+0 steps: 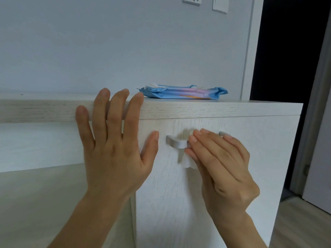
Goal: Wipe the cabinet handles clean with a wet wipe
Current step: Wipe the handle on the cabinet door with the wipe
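A silver bar handle (176, 143) is mounted on the pale wood cabinet door (232, 126). My right hand (220, 163) is wrapped around the middle of the handle, holding a white wet wipe (188, 162) against it. The wipe shows above and below my fingers, and most of the handle's right half is hidden by the hand. My left hand (114, 145) lies flat with fingers spread on the door's left edge, its fingertips reaching up over the cabinet top's front edge (215, 109).
A blue and pink wet wipe pack (182, 92) lies on the cabinet top behind the hands. An open shelf recess (35, 149) is to the left. A dark doorway (286, 59) and wooden floor (304, 221) are to the right.
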